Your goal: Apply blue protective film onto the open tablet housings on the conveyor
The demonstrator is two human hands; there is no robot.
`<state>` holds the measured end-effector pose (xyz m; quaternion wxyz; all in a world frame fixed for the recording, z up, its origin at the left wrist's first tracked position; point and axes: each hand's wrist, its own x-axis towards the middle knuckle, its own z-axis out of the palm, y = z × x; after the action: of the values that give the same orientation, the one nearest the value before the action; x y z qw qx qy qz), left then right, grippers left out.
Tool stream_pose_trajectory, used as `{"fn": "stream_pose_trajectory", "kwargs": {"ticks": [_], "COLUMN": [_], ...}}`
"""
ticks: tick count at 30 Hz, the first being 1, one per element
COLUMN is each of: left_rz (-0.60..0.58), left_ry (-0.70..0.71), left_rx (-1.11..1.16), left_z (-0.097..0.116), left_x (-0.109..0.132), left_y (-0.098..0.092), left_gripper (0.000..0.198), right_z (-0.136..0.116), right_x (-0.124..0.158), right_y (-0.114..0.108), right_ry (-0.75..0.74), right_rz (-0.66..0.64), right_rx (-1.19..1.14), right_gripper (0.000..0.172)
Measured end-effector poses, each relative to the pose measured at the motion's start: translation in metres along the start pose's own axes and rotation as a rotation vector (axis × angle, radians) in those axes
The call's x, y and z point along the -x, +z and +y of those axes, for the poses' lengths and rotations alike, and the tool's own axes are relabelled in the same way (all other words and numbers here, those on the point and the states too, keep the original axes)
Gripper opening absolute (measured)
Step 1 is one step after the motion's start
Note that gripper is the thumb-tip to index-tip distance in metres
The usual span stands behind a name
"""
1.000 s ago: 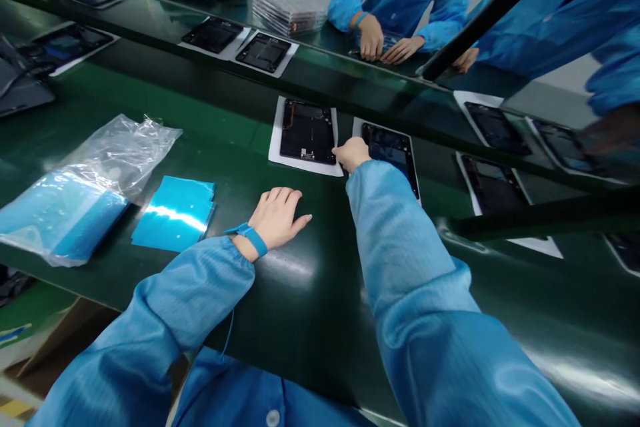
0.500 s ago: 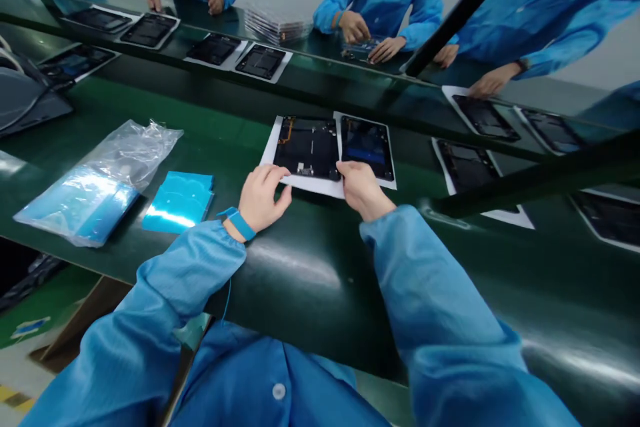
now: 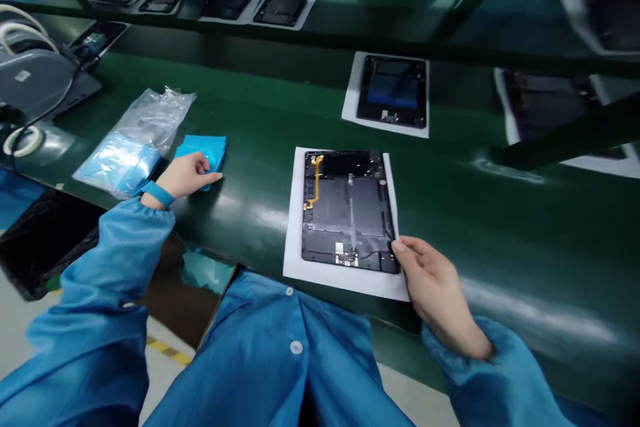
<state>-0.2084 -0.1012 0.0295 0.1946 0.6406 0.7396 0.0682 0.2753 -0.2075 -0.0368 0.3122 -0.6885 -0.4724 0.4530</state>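
Observation:
A black tablet housing (image 3: pixel 345 213) with an orange flex strip lies on a white sheet (image 3: pixel 345 283) near the table's front edge. My right hand (image 3: pixel 433 280) pinches the lower right corner of the housing and sheet between thumb and fingers. My left hand (image 3: pixel 187 177) rests on a small stack of blue film pieces (image 3: pixel 213 150), its fingers curled and thumb stretched out; whether a film is gripped is too small to tell. Left of that hand lies a clear plastic bag (image 3: pixel 120 160) holding more blue film.
Another housing (image 3: pixel 393 90) on white paper lies farther back. More housings sit on the back shelf and at the right, beside a dark slanted bar (image 3: pixel 570 127). A grey device (image 3: pixel 40 80) with cables and a tape roll (image 3: pixel 24 141) are at the left.
The near housing and its sheet have come toward me, apart from the other housing, with my right hand at the corner. My left hand has left the sheet and moved to the blue films.

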Motion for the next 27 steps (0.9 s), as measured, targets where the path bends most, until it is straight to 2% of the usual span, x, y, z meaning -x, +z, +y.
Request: {"fn": "stream_pose_trajectory", "kwargs": {"ticks": [4,6,8,10,11,13,14,16,18,19,22,27], "left_rz": [-0.094,-0.082,0.053,0.259,0.314,0.312,0.269,0.088,-0.111,-0.190,-0.321,-0.359], "left_ry": [0.058,0.075,0.114,0.202,0.246,0.360,0.429,0.528,0.561,0.561,0.561,0.617], "left_rx": [0.213,0.228,0.183,0.113,0.101,0.113,0.132,0.217,0.324,0.375,0.465,0.454], "left_z": [-0.012,-0.012,-0.002,0.019,0.033,0.062,0.075,0.096,0.107,0.110,0.110,0.107], "left_x": [-0.004,0.002,0.016,0.038,0.051,0.078,0.091,0.112,0.123,0.126,0.123,0.116], "left_y": [-0.013,-0.021,-0.026,-0.026,-0.023,-0.013,-0.007,0.006,0.018,0.023,0.032,0.033], "left_gripper": [0.031,0.031,0.029,0.024,0.023,0.024,0.023,0.022,0.024,0.025,0.028,0.028], "right_z": [-0.015,-0.026,-0.038,-0.051,-0.059,-0.075,-0.082,-0.093,-0.097,-0.096,-0.091,-0.077], "right_x": [0.010,0.019,0.031,0.043,0.049,0.056,0.058,0.060,0.062,0.063,0.066,0.061], "right_y": [-0.006,-0.004,0.005,0.025,0.039,0.071,0.088,0.120,0.142,0.148,0.154,0.147], "right_ry": [-0.220,-0.344,-0.442,-0.513,-0.540,-0.580,-0.595,-0.589,-0.549,-0.524,-0.455,-0.380], "right_rz": [0.251,0.313,0.233,0.074,-0.007,-0.181,-0.241,-0.303,-0.328,-0.331,-0.345,-0.466], "right_rx": [0.390,0.456,0.371,0.202,0.115,-0.048,-0.118,-0.200,-0.246,-0.258,-0.319,-0.532], "right_gripper": [0.040,0.035,0.026,0.018,0.017,0.025,0.035,0.058,0.062,0.059,0.050,0.058]}}
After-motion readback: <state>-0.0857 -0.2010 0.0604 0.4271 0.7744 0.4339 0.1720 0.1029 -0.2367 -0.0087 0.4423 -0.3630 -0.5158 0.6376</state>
